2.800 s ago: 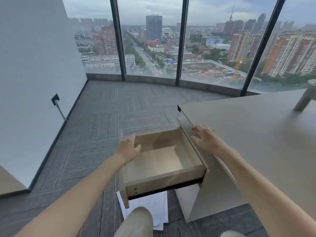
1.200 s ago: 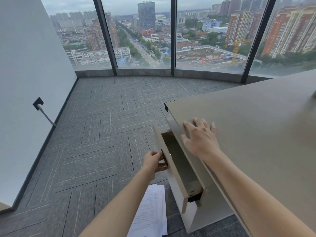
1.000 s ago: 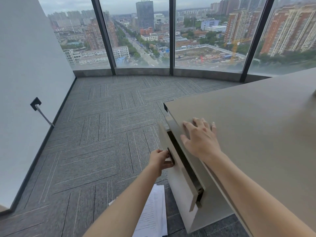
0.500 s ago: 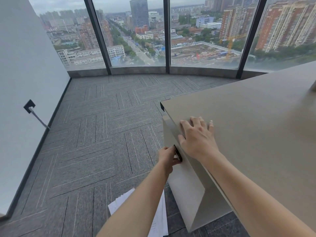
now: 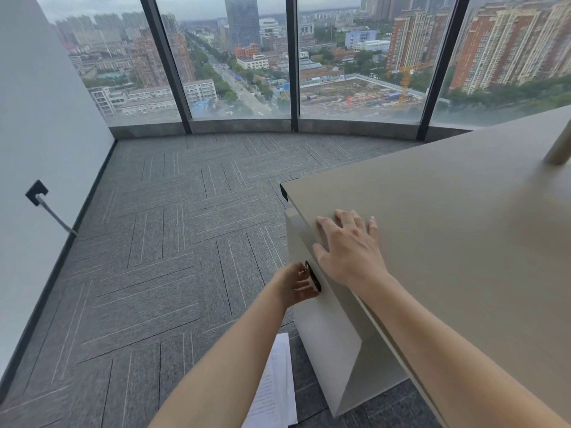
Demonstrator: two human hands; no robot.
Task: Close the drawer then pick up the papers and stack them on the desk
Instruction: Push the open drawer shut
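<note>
The drawer [image 5: 312,310] sits flush in the side of the beige desk [image 5: 463,242], its pale front closed. My left hand [image 5: 295,285] is closed around the small dark handle [image 5: 312,275] on that front. My right hand [image 5: 350,248] lies flat, fingers spread, on the desk top near its left edge. White printed papers [image 5: 275,387] lie on the grey carpet below the drawer, partly hidden by my left forearm.
Grey patterned carpet [image 5: 170,257] stretches to floor-to-ceiling windows [image 5: 241,57] with dark frames. A white wall [image 5: 37,149] on the left carries a black socket with a cable [image 5: 37,193]. A beige post [image 5: 559,149] stands on the desk at the far right.
The drawer went from fully open to pushed shut by my left hand on its handle. My right hand stayed on the desk top. The view has tilted slightly.
</note>
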